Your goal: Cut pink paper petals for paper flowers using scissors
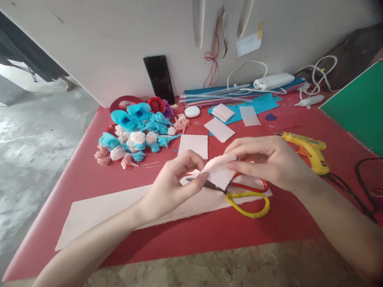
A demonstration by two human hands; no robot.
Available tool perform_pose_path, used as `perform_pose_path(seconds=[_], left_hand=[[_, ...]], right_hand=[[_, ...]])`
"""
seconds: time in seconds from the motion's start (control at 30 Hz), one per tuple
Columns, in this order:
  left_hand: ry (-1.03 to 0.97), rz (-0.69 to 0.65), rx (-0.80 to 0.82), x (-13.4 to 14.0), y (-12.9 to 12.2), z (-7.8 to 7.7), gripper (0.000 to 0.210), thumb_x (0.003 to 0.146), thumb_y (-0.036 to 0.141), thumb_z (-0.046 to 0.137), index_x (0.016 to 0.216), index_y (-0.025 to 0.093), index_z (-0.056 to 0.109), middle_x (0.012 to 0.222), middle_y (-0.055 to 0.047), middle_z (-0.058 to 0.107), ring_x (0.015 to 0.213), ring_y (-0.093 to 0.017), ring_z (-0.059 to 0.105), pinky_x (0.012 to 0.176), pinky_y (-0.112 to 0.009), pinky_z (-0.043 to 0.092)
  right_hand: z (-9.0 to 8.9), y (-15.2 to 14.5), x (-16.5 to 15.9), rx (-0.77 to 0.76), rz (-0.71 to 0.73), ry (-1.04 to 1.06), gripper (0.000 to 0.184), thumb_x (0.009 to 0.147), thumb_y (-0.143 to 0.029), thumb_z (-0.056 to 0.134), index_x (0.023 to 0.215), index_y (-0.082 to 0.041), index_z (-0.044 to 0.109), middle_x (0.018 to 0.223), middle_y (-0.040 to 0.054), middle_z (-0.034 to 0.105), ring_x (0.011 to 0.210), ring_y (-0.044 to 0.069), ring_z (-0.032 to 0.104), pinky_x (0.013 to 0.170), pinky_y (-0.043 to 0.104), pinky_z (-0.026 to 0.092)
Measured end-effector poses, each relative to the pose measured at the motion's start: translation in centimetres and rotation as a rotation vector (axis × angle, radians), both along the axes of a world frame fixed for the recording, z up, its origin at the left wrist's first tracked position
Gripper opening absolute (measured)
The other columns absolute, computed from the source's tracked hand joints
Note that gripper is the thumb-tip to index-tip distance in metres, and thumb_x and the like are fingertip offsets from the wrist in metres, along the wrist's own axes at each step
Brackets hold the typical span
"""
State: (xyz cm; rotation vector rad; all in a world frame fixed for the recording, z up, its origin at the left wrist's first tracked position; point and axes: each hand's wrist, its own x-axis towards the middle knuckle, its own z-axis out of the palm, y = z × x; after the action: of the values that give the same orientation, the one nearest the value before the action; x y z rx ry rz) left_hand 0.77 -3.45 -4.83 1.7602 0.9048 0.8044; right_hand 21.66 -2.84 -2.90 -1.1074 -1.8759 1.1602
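Observation:
Both hands pinch a small pale pink piece of crepe paper above the table. My left hand grips its left edge between thumb and fingers. My right hand has the right side, fingers closed on it. Below lie scissors with one yellow and one red handle, their blades partly hidden by the paper and my left thumb. Under the scissors stretches a long pale pink paper strip. Beyond my hands rest a square pink paper piece and a folded pink one.
Blue, pink and white paper flowers are heaped at the left of the red table. A yellow glue gun lies at right near a green board. Behind are a phone, a white oval case, blue paper and a power strip.

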Motion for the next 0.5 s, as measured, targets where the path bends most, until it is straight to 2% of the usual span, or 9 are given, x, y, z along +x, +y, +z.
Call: perform_pose_path(seconds=[0.07,0.13,0.2,0.3,0.33,0.4,0.5], left_hand=[[0.041,0.007,-0.004,0.2,0.4,-0.5,0.008,0.084,0.021,0.049,0.077,0.019,0.046,0.075,0.003,0.055,0.068,-0.008,0.054,0.063,-0.02,0.046],[0.184,-0.002,0.065,0.4,0.7,-1.3,0.004,0.083,0.022,0.051,0.081,0.019,0.048,0.077,0.001,0.058,0.071,-0.011,0.056,0.066,-0.023,0.047],[0.378,-0.038,0.2,0.6,1.0,-2.4,0.006,0.081,0.021,0.054,0.085,0.018,0.05,0.082,-0.002,0.061,0.073,-0.014,0.057,0.068,-0.027,0.047],[0.552,-0.137,0.45,1.1,1.1,-4.6,0.011,0.083,0.018,0.049,0.093,0.016,0.054,0.095,-0.007,0.062,0.094,-0.021,0.054,0.086,-0.038,0.043],[0.603,-0.132,0.515,1.2,1.0,-5.3,0.014,0.084,0.018,0.049,0.097,0.015,0.054,0.098,-0.008,0.062,0.099,-0.023,0.053,0.092,-0.042,0.039],[0.668,-0.144,0.552,1.4,0.9,-6.4,0.018,0.084,0.017,0.049,0.102,0.015,0.053,0.103,-0.009,0.061,0.102,-0.024,0.052,0.097,-0.045,0.035],[0.674,-0.127,0.505,1.5,0.9,-6.9,0.021,0.083,0.014,0.048,0.104,0.016,0.051,0.098,-0.007,0.062,0.098,-0.022,0.053,0.1,-0.047,0.03]], right_hand=[[-0.2,0.4,0.1,-0.041,-0.037,-0.022,0.009,0.076,-0.023,0.061,0.073,-0.019,0.07,0.075,-0.0008,0.066,0.069,0.012,0.06,0.058,0.02,0.046],[-0.4,0.9,0.3,-0.056,-0.07,-0.072,0.01,0.075,-0.024,0.061,0.073,-0.018,0.069,0.074,0.0003,0.067,0.068,0.013,0.06,0.057,0.021,0.046],[-0.6,1.4,0.9,-0.015,-0.091,-0.159,0.012,0.076,-0.025,0.059,0.074,-0.019,0.069,0.077,0.0009,0.068,0.071,0.015,0.061,0.059,0.022,0.047],[-1.2,2.3,1.9,0.109,-0.118,-0.368,0.016,0.079,-0.029,0.057,0.078,-0.02,0.071,0.08,0.0015,0.07,0.074,0.017,0.061,0.061,0.025,0.045],[-1.5,2.5,2.2,0.14,-0.121,-0.437,0.018,0.08,-0.03,0.056,0.079,-0.02,0.071,0.08,0.002,0.071,0.073,0.018,0.061,0.06,0.025,0.044],[-2.1,3.1,2.7,0.157,-0.114,-0.536,0.021,0.08,-0.031,0.055,0.078,-0.019,0.072,0.079,0.0037,0.071,0.069,0.018,0.059,0.057,0.025,0.041],[-2.7,3.7,3.2,0.127,-0.097,-0.598,0.025,0.081,-0.033,0.053,0.075,-0.017,0.072,0.076,0.0056,0.071,0.064,0.016,0.057,0.054,0.025,0.038]])
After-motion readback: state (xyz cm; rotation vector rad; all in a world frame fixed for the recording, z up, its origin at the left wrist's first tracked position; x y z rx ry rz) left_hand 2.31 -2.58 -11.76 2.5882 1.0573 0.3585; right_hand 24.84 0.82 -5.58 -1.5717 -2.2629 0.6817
